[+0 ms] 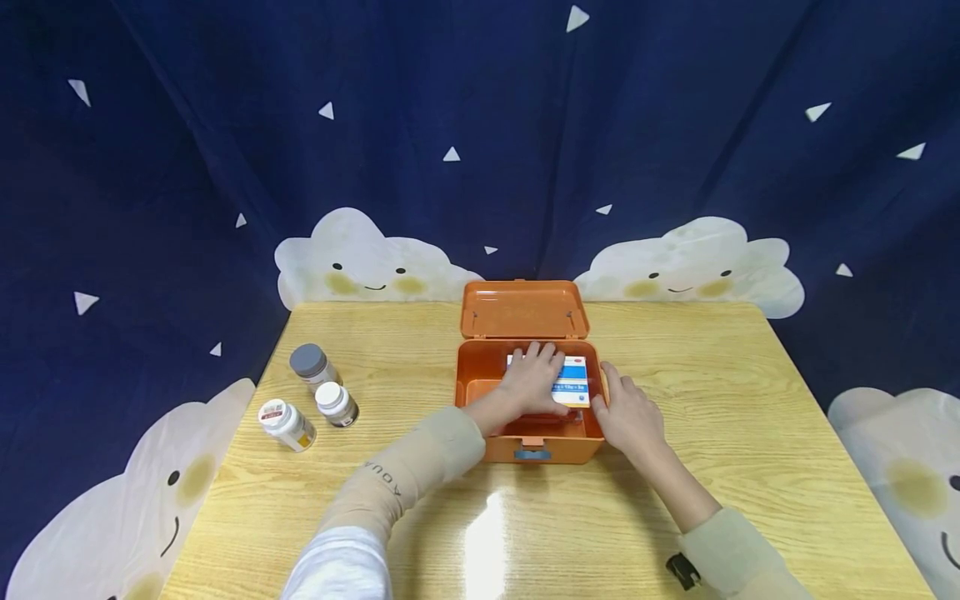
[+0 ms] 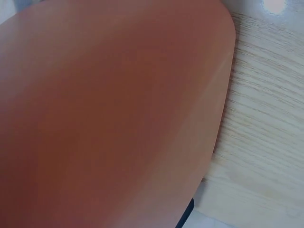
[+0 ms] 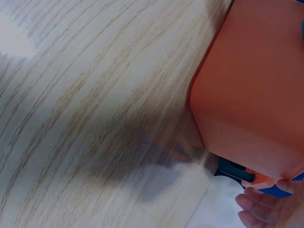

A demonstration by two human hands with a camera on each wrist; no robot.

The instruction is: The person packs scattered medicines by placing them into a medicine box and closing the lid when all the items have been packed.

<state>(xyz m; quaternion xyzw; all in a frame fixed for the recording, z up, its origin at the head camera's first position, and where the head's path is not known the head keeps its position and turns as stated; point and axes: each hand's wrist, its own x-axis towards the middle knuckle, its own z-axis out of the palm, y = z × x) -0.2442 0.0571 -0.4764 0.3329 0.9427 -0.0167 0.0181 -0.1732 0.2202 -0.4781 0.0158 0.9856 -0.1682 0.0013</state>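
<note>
An orange lidded case [image 1: 468, 450] stands on the table with its lid [image 1: 525, 310] raised at the back. Inside, at the right, is a white and blue medicine box [image 1: 573, 379]. My left hand [image 1: 531, 382] reaches into the case and holds this box, thumb at its near edge and fingers across its far edge. My right hand [image 1: 632, 417] rests against the case's right side, fingers extended and thumb at the rim. In the right wrist view, fingertips [image 3: 259, 204] show beside the orange wall. The left wrist view is mostly filled by the blurred case wall [image 2: 118, 104].
Three pill bottles stand at the table's left: a grey-capped one [image 1: 309, 362], a white-capped dark one [image 1: 337, 404] and a white one [image 1: 288, 427]. A blue-grey latch [image 1: 532, 455] sits on the case's front. Behind the wooden table [image 1: 705, 375] hangs a dark blue curtain [image 1: 510, 125].
</note>
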